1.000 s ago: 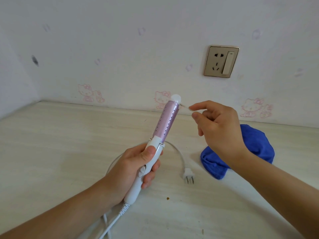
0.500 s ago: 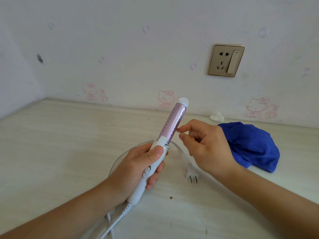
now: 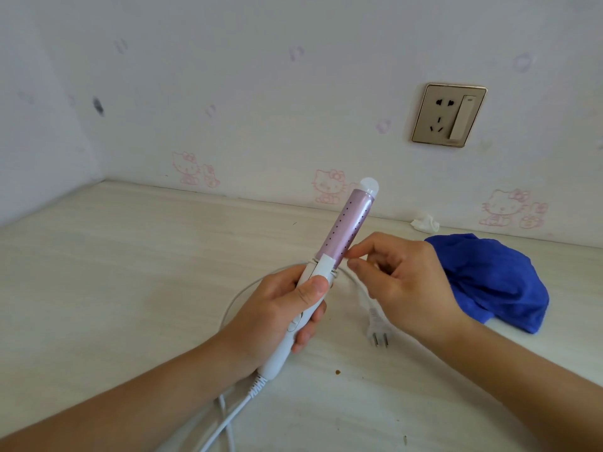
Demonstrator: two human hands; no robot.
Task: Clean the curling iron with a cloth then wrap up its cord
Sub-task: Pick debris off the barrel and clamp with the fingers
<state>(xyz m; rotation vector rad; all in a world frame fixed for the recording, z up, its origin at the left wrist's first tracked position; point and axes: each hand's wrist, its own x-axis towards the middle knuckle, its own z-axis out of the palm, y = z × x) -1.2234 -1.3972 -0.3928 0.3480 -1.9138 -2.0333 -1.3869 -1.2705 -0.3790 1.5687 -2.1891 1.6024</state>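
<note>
On the pale tabletop (image 3: 114,288), which met one patterned wall (image 3: 261,93), two bare forearms entered from below. One blue cloth (image 3: 496,282) lay crumpled at the right, near the wall and apart from both hands. One curling iron (image 3: 329,275) was held tilted above the surface, its white tip toward the wall; the left hand (image 3: 277,318) was wrapped closed around its white handle, thumb pressed on the front. The right hand (image 3: 404,282) had thumb and forefinger drawn together at the base of the pink barrel (whether they pinched anything could not be told). One white cord (image 3: 228,415) ran from the handle's end, looped behind the hands, and ended in one plug (image 3: 378,331) lying flat on the table. One socket plate (image 3: 448,115) sat on the wall, and one small crumpled white scrap (image 3: 425,223) lay by the wall's foot.
</note>
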